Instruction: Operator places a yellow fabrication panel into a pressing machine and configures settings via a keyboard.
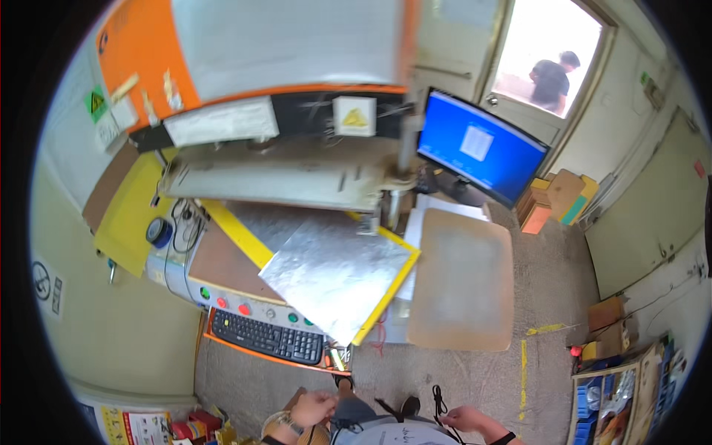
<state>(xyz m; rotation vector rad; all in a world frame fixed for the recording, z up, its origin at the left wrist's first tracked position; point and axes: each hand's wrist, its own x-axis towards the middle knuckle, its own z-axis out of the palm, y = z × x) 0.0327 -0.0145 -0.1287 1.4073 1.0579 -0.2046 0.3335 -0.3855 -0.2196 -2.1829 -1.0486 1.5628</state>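
The right hand [466,417] was at the wearer's right front, its fingers curled together at the tips and apparently pinched on a black cord [438,404], which lay just ahead and to the left of the fingertips, its narrow loop running mostly fore and aft, away from the body. That hand was clearly the nearer to this cord; the left hand [313,408] was well apart from it, across the pale garment [404,434] at the waist, with its fingers loosely bent inward, and whether it had hold of anything could not be told. A second dark strand [347,426] lay just to the right of the left hand and a little nearer the body, its direction too tangled to read. Both hands were low, close to the torso and short of the machine; the keyboard [267,337] was ahead of the left hand, the silver sheet [337,274] farther off, slanted across the machine bed [230,259], and the tan board [461,278] was well ahead of the right hand
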